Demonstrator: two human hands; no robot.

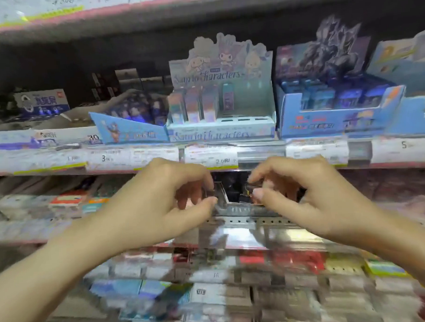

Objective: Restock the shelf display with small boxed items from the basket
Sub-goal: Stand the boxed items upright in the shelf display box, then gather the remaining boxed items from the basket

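Note:
A small silver-rimmed display box [238,209] with a dark inside sits on the middle shelf, straight ahead. My left hand [160,207] pinches its left edge between thumb and fingers. My right hand [301,200] pinches its right side the same way; blur hides whether a small item is also between those fingertips. On the shelf above stands a pale blue cartoon-character display [220,133] with several slim boxed items [194,105] upright in its left half; its right half holds none. The basket is out of view.
Beside the pale display stand a tilted blue tray [132,132] on the left and a blue carton of boxed items [326,124] on the right. A price-label strip [230,155] runs along the shelf edge just above my hands. Packed goods [236,293] fill the lower shelves.

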